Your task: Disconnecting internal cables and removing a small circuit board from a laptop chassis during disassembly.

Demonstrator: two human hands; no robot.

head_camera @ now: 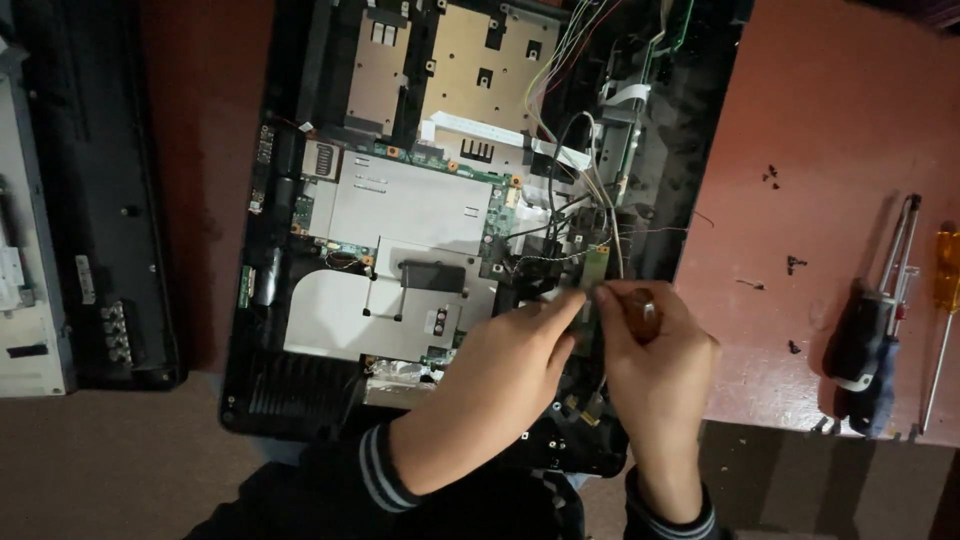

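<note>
My right hand (655, 335) is wrapped tight around the dark brown handle of a screwdriver (640, 312), its shaft running up and left toward a small green circuit board (597, 262) at the right edge of the opened machine; the tip itself is hidden behind my fingers, so I cannot tell whether it sits in a screw. My left hand (515, 360) comes in from the lower left with its fingers pinched together right at the shaft, touching it or whatever small part lies there, too blurred to make out. Both hands work over the lower right corner of the black chassis (262, 330), just beside a tangle of thin wires (570, 150) that runs up to the top of the case. To the left of my hands lies the silver metal shielding (400, 205) with a dark block set into it, and above that two tan metal plates (480, 60). I judge the strip-down well under way: the back cover (100, 200) already lies off to the left and loose black screws (790, 265) are scattered on the red table (830, 120), yet shielding, boards and wiring are all still in place. Two more screwdrivers, a black-and-blue one (870, 360) and a yellow-handled one (945, 275), lie well apart on the right.
</note>
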